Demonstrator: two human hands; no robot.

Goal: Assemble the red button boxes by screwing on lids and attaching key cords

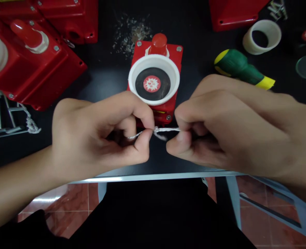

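Just in front of the red switch box [178, 65], on the side nearest the person, both hands meet over the front edge of the black counter [103, 79]. The left hand [96, 135] is curled almost into a fist, and its thumb and forefinger are pressed together on one end of a thin white string [168, 130]. The right hand [228, 128] pinches the other end the same way, its other fingers [194, 128] folded in. The short span between the two pinches runs taut and level, with a small knot [156, 130] close to the left fingertips and a frayed tail hanging below it. The box itself stands upright on the counter, with a white ribbed ring [132, 74] on its face and a red button [158, 43] above that. To the right of the box lies a green and yellow screwdriver handle [241, 67]; to its left is a pile of similar red housings [51, 58]. The string looks thin and fuzzy, so a hard pull could snap it at the knot or draw the short tail through. The grips are only at the fingertips, so one end could slip free and drop past the counter edge to the floor. A jerk could also knock the knuckles against the box.
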